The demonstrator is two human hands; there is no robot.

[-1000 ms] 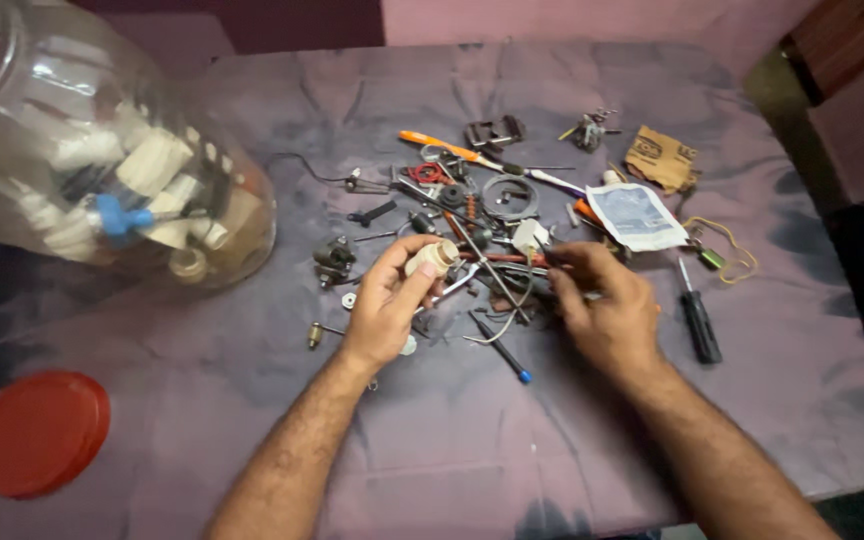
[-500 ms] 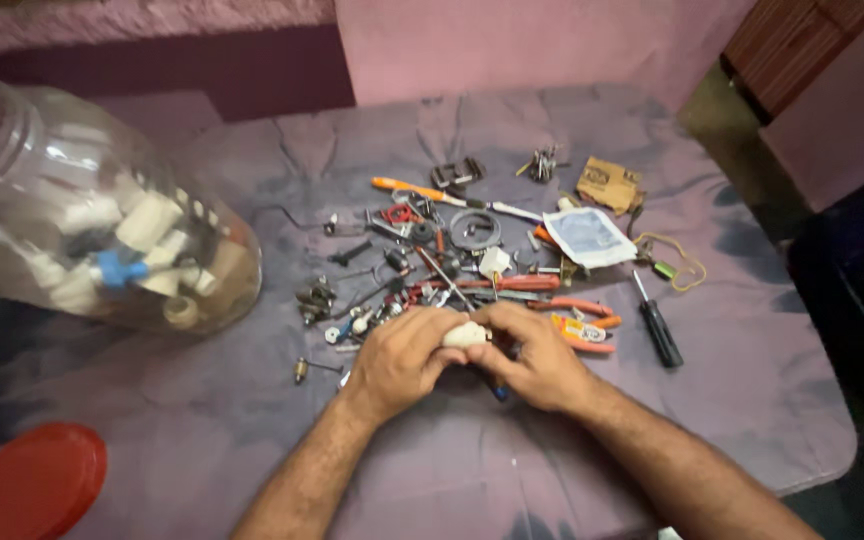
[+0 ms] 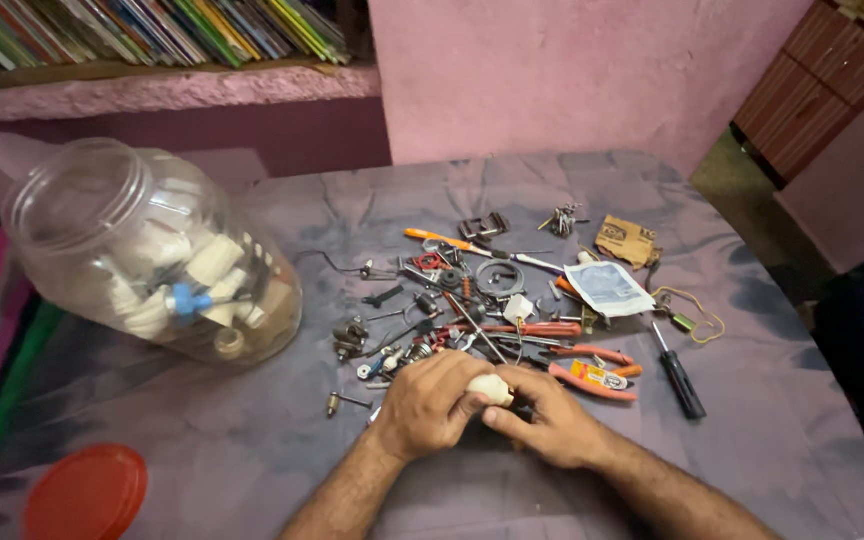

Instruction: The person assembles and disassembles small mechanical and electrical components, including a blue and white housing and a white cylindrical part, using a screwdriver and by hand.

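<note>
Fingers [image 3: 467,400] of both hands pinch small rounded cream plastic fitting [image 3: 492,388]; metal tools [image 3: 512,320] beyond.

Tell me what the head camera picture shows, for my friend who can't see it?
Two bare hands, the left hand and right hand, hold a small cream-coloured part together over a cloth-covered table. Behind them lies a heap of small tools, with a clear plastic jar on its side and an orange lid at left.
</note>
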